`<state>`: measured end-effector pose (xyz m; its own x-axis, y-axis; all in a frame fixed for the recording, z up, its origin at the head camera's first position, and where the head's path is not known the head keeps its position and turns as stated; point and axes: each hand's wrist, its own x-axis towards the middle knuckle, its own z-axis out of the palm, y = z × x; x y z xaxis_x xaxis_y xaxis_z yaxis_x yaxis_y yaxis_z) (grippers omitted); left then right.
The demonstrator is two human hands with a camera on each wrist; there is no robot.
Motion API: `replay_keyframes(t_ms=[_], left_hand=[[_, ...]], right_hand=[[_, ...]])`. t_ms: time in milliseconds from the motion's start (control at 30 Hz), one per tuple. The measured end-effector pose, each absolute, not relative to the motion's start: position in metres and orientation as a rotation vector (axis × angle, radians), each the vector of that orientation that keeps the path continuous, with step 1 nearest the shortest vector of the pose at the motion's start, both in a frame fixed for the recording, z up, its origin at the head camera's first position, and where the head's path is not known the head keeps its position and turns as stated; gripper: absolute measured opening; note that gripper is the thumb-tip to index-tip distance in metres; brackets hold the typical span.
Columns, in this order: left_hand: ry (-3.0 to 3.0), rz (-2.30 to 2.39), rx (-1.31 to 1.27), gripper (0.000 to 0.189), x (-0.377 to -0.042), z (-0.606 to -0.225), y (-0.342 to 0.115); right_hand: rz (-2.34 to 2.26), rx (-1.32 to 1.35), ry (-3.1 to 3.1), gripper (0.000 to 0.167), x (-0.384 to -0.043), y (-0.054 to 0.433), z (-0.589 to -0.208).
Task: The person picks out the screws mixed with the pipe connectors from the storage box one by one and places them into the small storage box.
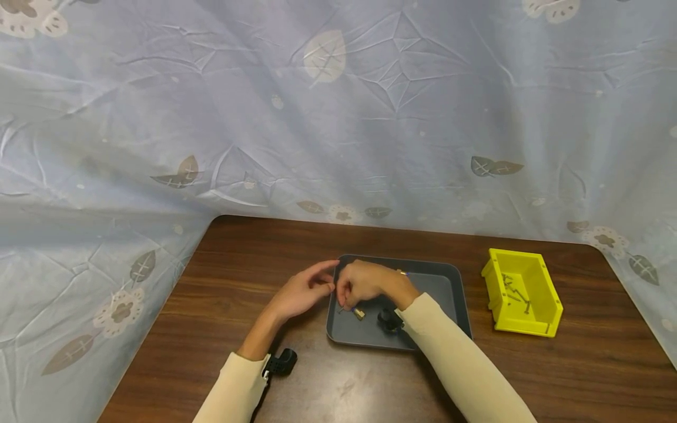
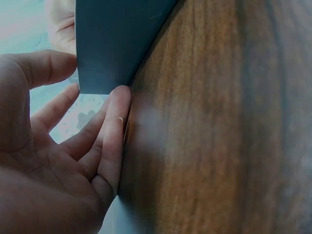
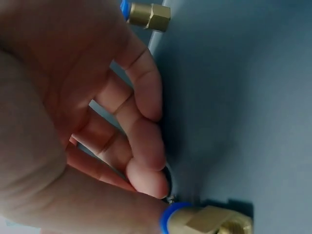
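A grey tray (image 1: 365, 338) lies on the table. At its left edge is my left hand (image 1: 304, 292), fingers loosely spread; in the left wrist view thumb and fingertips meet the tray's outer wall (image 2: 117, 44). My right hand (image 1: 365, 283) reaches down inside the tray's left part. Its thumb and index fingertip pinch a small metal screw (image 3: 171, 199), mostly hidden by the fingers. Right beside the fingertips lies a brass fitting (image 1: 359, 314) with a blue ring. Another brass fitting (image 3: 151, 17) with a blue end shows past the right hand.
A yellow bin (image 1: 545, 294) stands to the right of the tray, with several screws (image 1: 514, 289) in it. Brown wood table (image 1: 254, 252) surrounds both. A patterned cloth (image 1: 338, 117) hangs behind the table and along its left side.
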<state>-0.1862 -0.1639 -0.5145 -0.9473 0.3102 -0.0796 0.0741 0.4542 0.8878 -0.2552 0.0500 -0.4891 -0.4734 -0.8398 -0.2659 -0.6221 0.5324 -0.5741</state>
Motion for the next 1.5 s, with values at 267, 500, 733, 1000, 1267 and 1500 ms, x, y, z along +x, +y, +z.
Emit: replay_keyframes(t_ms=[267, 500, 733, 1000, 1267, 1500], left_hand=[[2.485, 1.499, 0.332, 0.059, -0.185, -0.515, -0.163], [2.485, 1.503, 0.331, 0.060, -0.185, -0.514, -0.163], [2.492, 1.492, 0.323, 0.059, -0.185, -0.514, -0.163], [2.484, 1.494, 0.307, 0.058, -0.185, -0.515, -0.163], [2.488, 1.507, 0.313, 0.058, -0.187, -0.517, -0.162], [2.506, 1.508, 0.290, 0.057, -0.187, -0.517, -0.160]], right_hand=[[-0.638, -1.182, 2.235, 0.018, -0.258, 0.057, -0.490], [-0.828, -1.160, 2.182, 0.016, -0.259, 0.067, -0.491], [-0.933, -1.161, 2.161, 0.015, -0.255, 0.073, -0.487], [-1.018, -1.189, 2.173, 0.012, -0.252, 0.083, -0.480], [-1.076, -1.149, 2.205, 0.009, -0.246, 0.097, -0.475], [-1.194, -1.112, 2.214, 0.014, -0.240, 0.110, -0.470]])
